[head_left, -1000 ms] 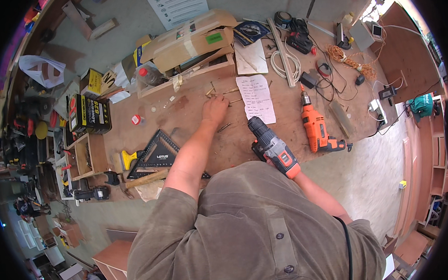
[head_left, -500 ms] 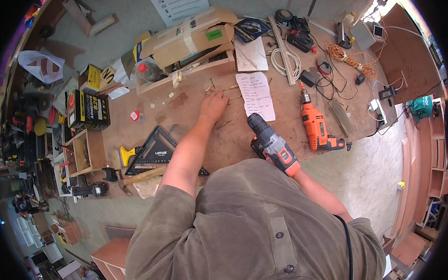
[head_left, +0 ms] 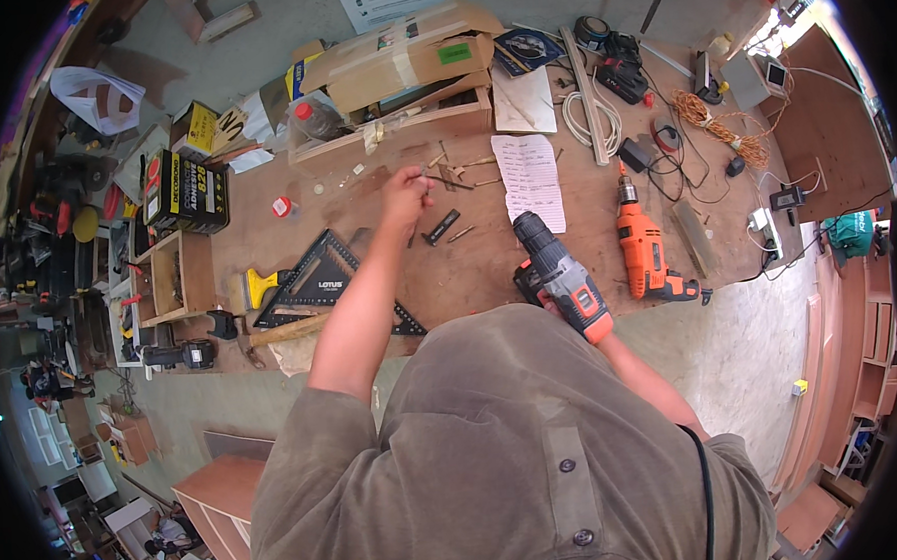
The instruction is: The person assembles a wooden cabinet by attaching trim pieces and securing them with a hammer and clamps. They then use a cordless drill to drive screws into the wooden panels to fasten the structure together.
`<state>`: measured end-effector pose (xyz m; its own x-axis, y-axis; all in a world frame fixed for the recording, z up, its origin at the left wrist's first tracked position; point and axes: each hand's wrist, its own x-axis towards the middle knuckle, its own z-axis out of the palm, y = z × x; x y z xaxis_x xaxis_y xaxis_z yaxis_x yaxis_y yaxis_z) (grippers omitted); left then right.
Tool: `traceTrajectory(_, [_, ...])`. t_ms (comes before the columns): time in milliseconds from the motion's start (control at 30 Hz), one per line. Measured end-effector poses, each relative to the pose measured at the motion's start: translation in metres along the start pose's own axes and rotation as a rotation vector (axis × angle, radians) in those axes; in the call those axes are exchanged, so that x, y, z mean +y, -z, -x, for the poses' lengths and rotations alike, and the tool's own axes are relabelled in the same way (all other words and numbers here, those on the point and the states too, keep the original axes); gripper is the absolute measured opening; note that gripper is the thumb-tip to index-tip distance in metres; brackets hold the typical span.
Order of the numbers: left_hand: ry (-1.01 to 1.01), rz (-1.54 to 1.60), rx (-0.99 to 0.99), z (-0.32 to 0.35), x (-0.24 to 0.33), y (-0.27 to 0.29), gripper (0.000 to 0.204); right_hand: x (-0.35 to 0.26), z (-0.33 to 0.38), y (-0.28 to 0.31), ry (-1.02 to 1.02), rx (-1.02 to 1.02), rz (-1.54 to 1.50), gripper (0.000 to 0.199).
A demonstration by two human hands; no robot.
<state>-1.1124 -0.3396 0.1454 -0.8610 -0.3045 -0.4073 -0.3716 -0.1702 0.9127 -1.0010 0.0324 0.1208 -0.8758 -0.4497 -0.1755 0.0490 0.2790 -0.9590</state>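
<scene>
My left hand (head_left: 405, 196) is raised a little over the wooden workbench (head_left: 368, 273), fingers pinched on a thin dark rod, seemingly a drill bit (head_left: 452, 183). Under and beside that hand lie several more slim bits and a short dark T-shaped piece (head_left: 441, 226). In my right hand (head_left: 549, 305) is a grey and orange cordless drill (head_left: 565, 281), its chuck pointing away from me over the bench edge. The drill body hides most of those fingers. A handwritten sheet of paper (head_left: 529, 176) lies just beyond the chuck.
An orange corded drill (head_left: 642, 246) and a wood strip (head_left: 694, 237) lie to the right. Leftward are a black triangular square (head_left: 319, 286), a hammer (head_left: 286, 330) and a yellow-handled scraper (head_left: 259, 288). A cardboard box (head_left: 399, 57) stands behind; cables (head_left: 727, 128) tangle at far right.
My left hand has lifted off the bench, now pinching the thin bit. The dark T-shaped piece has come into sight. The view has shifted slightly; the right hand keeps the cordless drill.
</scene>
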Motion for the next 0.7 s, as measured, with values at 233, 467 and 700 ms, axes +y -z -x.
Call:
traceTrajectory(233, [0.235,0.49,-0.09,0.063,-0.036,0.057,0.015,-0.003,-0.003,0.001,0.025,-0.058,-0.039,0.023])
traceTrajectory(467, [0.177,0.664,-0.056,0.103,-0.038,0.045,0.01,-0.012,-0.001,0.0,0.047,-0.061,-0.038,0.023])
traceTrajectory(700, [-0.012,0.769,-0.242,0.119,-0.014,0.025,0.012,0.005,-0.002,0.002,0.016,-0.069,-0.073,0.025])
